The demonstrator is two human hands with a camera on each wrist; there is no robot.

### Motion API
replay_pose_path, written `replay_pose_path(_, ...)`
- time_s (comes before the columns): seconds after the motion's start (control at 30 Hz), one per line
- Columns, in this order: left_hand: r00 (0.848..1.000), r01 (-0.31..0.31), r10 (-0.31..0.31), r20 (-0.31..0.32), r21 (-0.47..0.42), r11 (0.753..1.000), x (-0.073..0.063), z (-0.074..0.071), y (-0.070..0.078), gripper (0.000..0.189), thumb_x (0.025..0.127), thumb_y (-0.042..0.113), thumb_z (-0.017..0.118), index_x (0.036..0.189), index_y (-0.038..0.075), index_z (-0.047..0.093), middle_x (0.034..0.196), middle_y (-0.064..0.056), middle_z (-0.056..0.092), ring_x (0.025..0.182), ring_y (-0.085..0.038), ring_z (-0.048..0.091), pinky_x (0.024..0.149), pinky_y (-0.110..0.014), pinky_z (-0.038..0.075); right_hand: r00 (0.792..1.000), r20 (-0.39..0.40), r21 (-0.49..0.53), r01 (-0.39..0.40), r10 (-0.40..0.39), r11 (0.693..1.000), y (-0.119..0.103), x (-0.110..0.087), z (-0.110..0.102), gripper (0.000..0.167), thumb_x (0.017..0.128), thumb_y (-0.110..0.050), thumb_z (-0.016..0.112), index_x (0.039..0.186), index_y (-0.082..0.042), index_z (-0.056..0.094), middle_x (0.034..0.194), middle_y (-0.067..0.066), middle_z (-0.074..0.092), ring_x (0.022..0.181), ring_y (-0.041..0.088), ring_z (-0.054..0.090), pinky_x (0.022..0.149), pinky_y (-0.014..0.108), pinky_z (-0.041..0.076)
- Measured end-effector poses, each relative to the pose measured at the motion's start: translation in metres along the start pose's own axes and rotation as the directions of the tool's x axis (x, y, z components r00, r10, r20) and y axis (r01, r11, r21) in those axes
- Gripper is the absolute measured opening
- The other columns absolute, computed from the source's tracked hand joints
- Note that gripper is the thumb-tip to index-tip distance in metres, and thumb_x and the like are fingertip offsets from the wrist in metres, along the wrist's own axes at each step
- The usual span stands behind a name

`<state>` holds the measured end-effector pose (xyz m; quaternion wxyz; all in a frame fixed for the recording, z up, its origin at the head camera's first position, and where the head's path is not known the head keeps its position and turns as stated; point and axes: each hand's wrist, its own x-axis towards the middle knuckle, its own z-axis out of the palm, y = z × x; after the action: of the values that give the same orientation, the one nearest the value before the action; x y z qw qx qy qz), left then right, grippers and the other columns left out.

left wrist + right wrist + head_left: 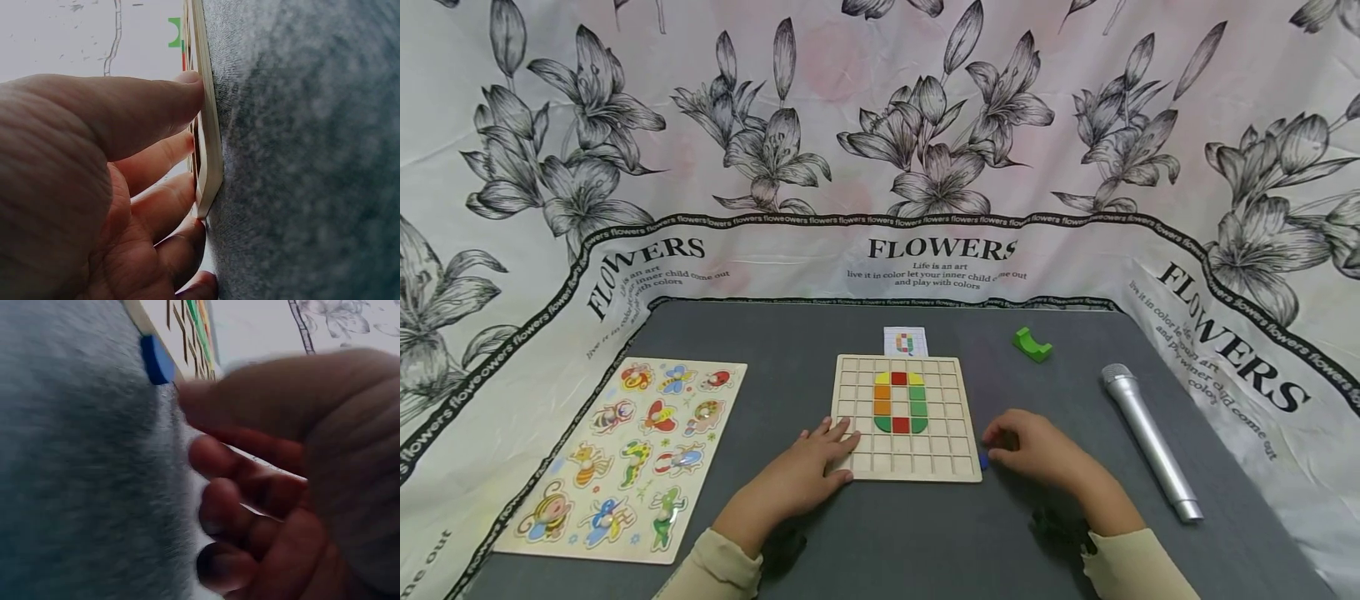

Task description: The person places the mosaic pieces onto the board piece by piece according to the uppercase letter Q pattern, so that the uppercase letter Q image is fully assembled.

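A wooden grid board (865, 463) lies on the table with red, yellow, orange and green pieces (900, 403) set in a ring. My left hand (801, 471) rests at the board's near left corner, fingers spread over the grid. In the left wrist view its thumb (178, 103) touches the board's edge. Beside the board's right edge is my right hand (1037, 450), its fingers loosely curled around nothing. A small blue piece (157, 360) sits on the table against the board's edge, just beyond the right thumb's tip.
A small pattern card (906, 342) lies behind the board. To the left is a wooden insect puzzle (700, 500). A green curved block (1032, 344) lies at the back right, and a silver microphone (1152, 442) lies farther right.
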<state>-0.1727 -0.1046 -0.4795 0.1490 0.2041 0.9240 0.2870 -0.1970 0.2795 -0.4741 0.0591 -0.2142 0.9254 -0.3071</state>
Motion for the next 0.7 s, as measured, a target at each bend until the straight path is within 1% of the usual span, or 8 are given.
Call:
replay_pose_path(0.03, 1.000, 0.001, -0.001, 0.000, 0.001, 1.000, 0.000, 0.000, 0.000, 0.062, 0.105, 0.024, 0.075, 0.163, 0.013, 0.054, 0.178, -0.010, 0.036, 0.169, -0.039, 0.021, 0.135, -0.066, 0.018, 1.000, 0.018, 0.013, 0.009, -0.009, 1.000, 0.001, -0.004, 0.001, 0.014, 0.094, -0.012, 0.085, 0.106, -0.012, 0.077, 0.099, -0.004, 0.069, 0.083, 0.005, 0.057, 0.070, 0.029, 0.052)
replay_pose_path(0.1, 1.000, 0.006, -0.006, -0.002, -0.003, 1.000, 0.000, 0.000, 0.001, 0.062, 0.105, 0.024, 0.075, 0.163, 0.013, 0.054, 0.178, -0.009, 0.036, 0.169, -0.038, 0.021, 0.135, -0.066, 0.018, 0.999, 0.028, 0.032, 0.027, -0.028, 0.999, 0.002, -0.008, 0.005, 0.018, 0.092, -0.013, 0.087, 0.107, -0.012, 0.077, 0.098, -0.004, 0.068, 0.083, 0.004, 0.057, 0.071, 0.028, 0.052)
replay_pose_path(0.2, 1.000, 0.009, -0.009, -0.005, -0.008, 1.000, -0.001, 0.001, 0.002, 0.062, 0.105, 0.023, 0.075, 0.162, 0.013, 0.054, 0.178, -0.009, 0.036, 0.169, -0.038, 0.021, 0.135, -0.066, 0.017, 1.000, 0.001, 0.044, 0.031, -0.031, 0.999, 0.002, -0.010, 0.010, 0.018, 0.092, -0.013, 0.088, 0.106, -0.012, 0.077, 0.097, -0.004, 0.067, 0.083, 0.004, 0.056, 0.071, 0.027, 0.051)
replay_pose_path(0.3, 1.000, 0.013, -0.013, -0.007, -0.006, 1.000, -0.001, 0.000, 0.001, 0.062, 0.105, 0.023, 0.075, 0.162, 0.014, 0.055, 0.178, -0.008, 0.036, 0.169, -0.038, 0.021, 0.135, -0.066, 0.018, 1.000, -0.026, 0.037, 0.007, -0.006, 0.999, -0.001, -0.008, 0.015, 0.017, 0.091, -0.011, 0.088, 0.104, -0.013, 0.077, 0.097, -0.004, 0.066, 0.083, 0.005, 0.055, 0.071, 0.026, 0.049)
replay_pose_path(0.47, 1.000, 0.013, -0.013, -0.006, -0.003, 1.000, -0.001, 0.001, 0.000, 0.062, 0.105, 0.023, 0.075, 0.162, 0.014, 0.055, 0.178, -0.008, 0.036, 0.169, -0.037, 0.021, 0.135, -0.066, 0.018, 1.000, -0.026, 0.047, -0.012, 0.013, 0.999, -0.004, -0.008, 0.016, 0.018, 0.091, -0.009, 0.087, 0.104, -0.012, 0.075, 0.097, -0.002, 0.065, 0.082, 0.006, 0.053, 0.069, 0.027, 0.048)
replay_pose_path(0.57, 1.000, 0.011, -0.011, -0.006, -0.006, 1.000, -0.001, 0.001, 0.000, 0.062, 0.105, 0.023, 0.075, 0.163, 0.014, 0.054, 0.178, -0.008, 0.036, 0.169, -0.037, 0.021, 0.136, -0.065, 0.017, 0.999, -0.015, 0.076, -0.031, 0.033, 0.997, -0.006, -0.008, 0.016, 0.019, 0.092, -0.008, 0.086, 0.103, -0.012, 0.072, 0.095, -0.002, 0.064, 0.079, 0.007, 0.054, 0.067, 0.027, 0.047)
replay_pose_path(0.7, 1.000, -0.014, 0.014, -0.011, 0.006, 1.000, -0.001, 0.002, -0.002, 0.061, 0.106, 0.023, 0.073, 0.163, 0.013, 0.053, 0.177, -0.010, 0.036, 0.169, -0.040, 0.022, 0.135, -0.067, 0.018, 0.997, -0.006, 0.128, -0.075, 0.076, 0.989, -0.008, -0.009, 0.016, 0.015, 0.097, -0.007, 0.082, 0.102, -0.014, 0.069, 0.091, -0.002, 0.065, 0.077, 0.007, 0.056, 0.066, 0.027, 0.049)
